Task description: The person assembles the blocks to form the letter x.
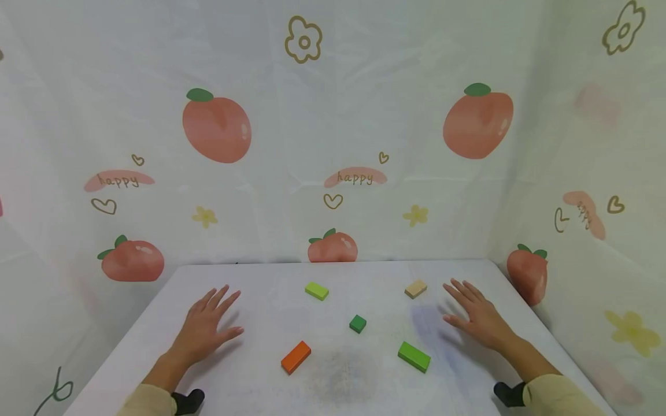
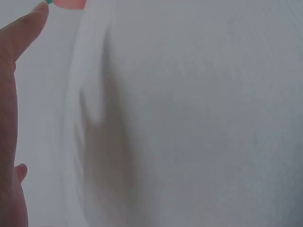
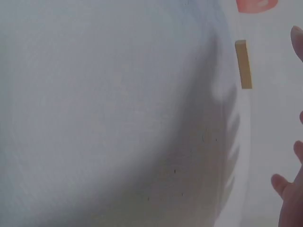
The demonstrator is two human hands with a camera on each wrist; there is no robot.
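Note:
In the head view my left hand (image 1: pixel 206 325) is at the left of the white table, fingers straight and spread, holding nothing. My right hand (image 1: pixel 480 315) mirrors it on the right, also with extended fingers and nothing held. Between them lie a yellow-green block (image 1: pixel 317 290), a tan block (image 1: pixel 415 289), a small dark green cube (image 1: pixel 357 323), an orange block (image 1: pixel 296 357) and a long green block (image 1: pixel 414 357). Nearest my right fingertips is the tan block, which the right wrist view also shows (image 3: pixel 244 65). The left wrist view catches only the hand's edge and its shadow.
The blocks lie apart on the white tabletop (image 1: pixel 234 381). Behind it hangs a white cloth (image 1: pixel 343 104) printed with fruit, hearts and flowers, which continues along both sides. A black strap shows at each sleeve cuff (image 1: pixel 151 400).

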